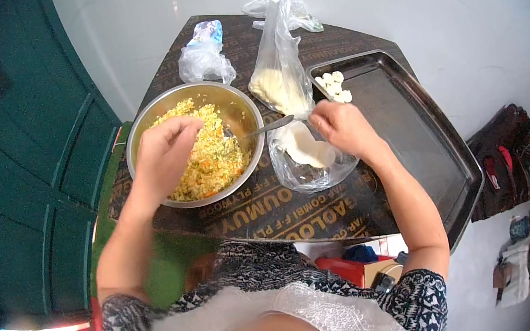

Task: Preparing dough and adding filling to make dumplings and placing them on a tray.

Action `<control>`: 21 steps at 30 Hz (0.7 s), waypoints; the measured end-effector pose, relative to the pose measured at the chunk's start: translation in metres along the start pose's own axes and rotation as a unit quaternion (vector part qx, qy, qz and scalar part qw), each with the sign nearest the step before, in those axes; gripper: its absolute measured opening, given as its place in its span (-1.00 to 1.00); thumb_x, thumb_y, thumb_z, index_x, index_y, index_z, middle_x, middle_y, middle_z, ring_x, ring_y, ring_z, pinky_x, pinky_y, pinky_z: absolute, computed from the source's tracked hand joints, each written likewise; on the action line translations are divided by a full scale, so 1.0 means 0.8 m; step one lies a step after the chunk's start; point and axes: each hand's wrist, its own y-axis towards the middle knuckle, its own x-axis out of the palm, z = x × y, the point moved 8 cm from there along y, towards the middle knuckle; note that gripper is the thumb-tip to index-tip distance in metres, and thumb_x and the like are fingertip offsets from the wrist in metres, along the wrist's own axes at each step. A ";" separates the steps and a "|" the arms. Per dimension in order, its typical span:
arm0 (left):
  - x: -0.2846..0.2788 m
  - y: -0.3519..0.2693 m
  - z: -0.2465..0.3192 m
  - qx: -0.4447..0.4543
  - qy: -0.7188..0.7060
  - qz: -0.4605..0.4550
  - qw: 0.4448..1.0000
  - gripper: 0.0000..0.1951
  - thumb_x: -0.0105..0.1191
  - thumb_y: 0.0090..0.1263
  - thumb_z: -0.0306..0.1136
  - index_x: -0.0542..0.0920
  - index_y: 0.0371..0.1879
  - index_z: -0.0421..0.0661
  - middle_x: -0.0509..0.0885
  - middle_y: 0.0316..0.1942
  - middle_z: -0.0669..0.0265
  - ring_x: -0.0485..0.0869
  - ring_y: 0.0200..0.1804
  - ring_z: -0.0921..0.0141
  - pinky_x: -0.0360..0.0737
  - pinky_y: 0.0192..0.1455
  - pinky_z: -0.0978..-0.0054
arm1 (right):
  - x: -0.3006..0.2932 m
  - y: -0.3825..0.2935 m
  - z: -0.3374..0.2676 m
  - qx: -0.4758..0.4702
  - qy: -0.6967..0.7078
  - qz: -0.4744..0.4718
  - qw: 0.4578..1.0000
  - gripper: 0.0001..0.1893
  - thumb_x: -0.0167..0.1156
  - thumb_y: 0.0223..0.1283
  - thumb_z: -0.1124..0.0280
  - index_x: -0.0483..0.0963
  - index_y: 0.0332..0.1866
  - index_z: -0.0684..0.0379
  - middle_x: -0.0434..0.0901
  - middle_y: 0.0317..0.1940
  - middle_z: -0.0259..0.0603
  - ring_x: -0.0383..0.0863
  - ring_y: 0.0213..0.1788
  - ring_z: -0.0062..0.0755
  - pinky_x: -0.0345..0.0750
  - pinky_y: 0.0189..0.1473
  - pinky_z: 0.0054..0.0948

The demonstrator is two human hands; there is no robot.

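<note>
My left hand (164,153) is raised over a wide steel bowl (245,101), its fingers curled and turned inward. I cannot see whether anything is between them. Inside the bowl is a chopped yellow filling (208,166) with orange and green bits. A metal spoon (275,125) leans out over the bowl's right rim. Over to the right, my right hand (343,127) is bent above a clear plastic bag (293,179) with pale, thin dough wrappers (304,144) on it. Its fingertips are partly hidden, so its grip is unclear.
A dark baking tray (410,132) covers the table's right side, with several small pale dumplings (333,86) in its far left corner. Behind the wrappers stands a tall plastic bag (279,72) with pale contents. Another crumpled bag (204,60) lies behind the bowl on the printed plywood table (273,216).
</note>
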 end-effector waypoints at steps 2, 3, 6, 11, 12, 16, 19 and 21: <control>-0.004 0.022 0.009 0.012 0.039 -0.006 0.999 -0.80 0.00 0.40 -0.45 0.63 -0.19 -0.33 0.69 -0.40 0.30 0.59 -0.29 0.58 0.53 -0.18 0.57 | -0.016 0.023 0.005 0.013 0.020 0.039 0.999 -0.76 0.13 0.19 0.30 0.49 -0.24 0.30 0.61 -0.40 0.13 0.62 -0.26 0.12 0.52 -0.18 -0.06; -0.004 0.038 0.012 0.007 0.066 -0.019 0.998 -0.77 0.01 0.38 -0.40 0.63 -0.22 -0.33 0.69 -0.41 0.28 0.58 -0.31 0.56 0.52 -0.20 0.54 | -0.029 0.036 0.012 0.028 0.037 0.079 0.996 -0.75 0.15 0.18 0.30 0.48 -0.21 0.32 0.62 -0.36 0.11 0.63 -0.22 0.09 0.52 -0.16 -0.09; 0.004 0.104 0.007 -0.003 0.112 -0.060 0.992 -0.71 0.03 0.33 -0.29 0.63 -0.29 -0.34 0.68 -0.45 0.26 0.56 -0.35 0.54 0.51 -0.25 0.49 | -0.042 0.090 0.031 0.029 0.087 0.120 0.988 -0.51 0.27 0.08 0.25 0.40 0.05 0.35 0.57 -0.08 0.08 0.59 -0.04 -0.01 0.50 -0.03 -0.18; 0.073 0.228 0.020 0.022 0.021 -0.075 0.997 -0.61 0.13 0.24 -0.16 0.58 -0.53 -0.36 0.52 -0.60 0.36 0.42 -0.49 0.50 0.41 -0.45 0.38 | -0.044 0.169 0.044 0.022 0.166 0.211 0.963 -0.45 0.30 0.01 0.24 0.40 0.07 0.37 0.56 -0.08 0.16 0.59 -0.04 -0.01 0.50 -0.01 -0.20; 0.085 0.254 0.010 0.000 0.010 -0.067 0.998 -0.61 0.16 0.20 -0.16 0.58 -0.55 -0.35 0.49 -0.60 0.38 0.38 -0.50 0.51 0.38 -0.48 0.39 | -0.038 0.184 0.042 0.035 0.192 0.216 0.957 -0.47 0.29 0.00 0.26 0.41 0.05 0.38 0.58 -0.11 0.17 0.61 -0.05 -0.02 0.50 -0.02 -0.21; 0.133 0.308 -0.008 -0.087 -0.115 -0.040 0.989 -0.66 0.23 0.10 -0.20 0.58 -0.59 -0.31 0.47 -0.66 0.38 0.39 -0.56 0.50 0.32 -0.56 0.41 | -0.030 0.200 0.044 0.073 0.206 0.213 0.952 -0.71 0.17 0.06 0.38 0.52 -0.16 0.38 0.63 -0.31 0.11 0.65 -0.18 -0.11 0.52 -0.11 -0.23; 0.155 0.318 -0.009 -0.067 -0.112 -0.075 0.989 -0.75 0.17 0.26 -0.22 0.56 -0.51 -0.17 0.52 -0.60 0.40 0.42 -0.54 0.52 0.30 -0.50 0.55 | -0.039 0.181 0.050 0.027 0.277 0.219 0.935 -0.79 0.08 0.05 0.49 0.54 -0.24 0.36 0.63 -0.36 0.03 0.63 -0.26 -0.26 0.52 -0.16 -0.34; 0.153 0.317 -0.013 -0.076 -0.164 -0.073 0.981 -0.78 0.14 0.27 -0.27 0.57 -0.50 -0.18 0.49 -0.64 0.41 0.41 -0.57 0.53 0.33 -0.51 0.55 | -0.044 0.155 0.062 0.023 0.321 0.173 0.931 -0.80 0.03 0.05 0.53 0.54 -0.26 0.35 0.62 -0.40 -0.04 0.61 -0.30 -0.35 0.51 -0.18 -0.38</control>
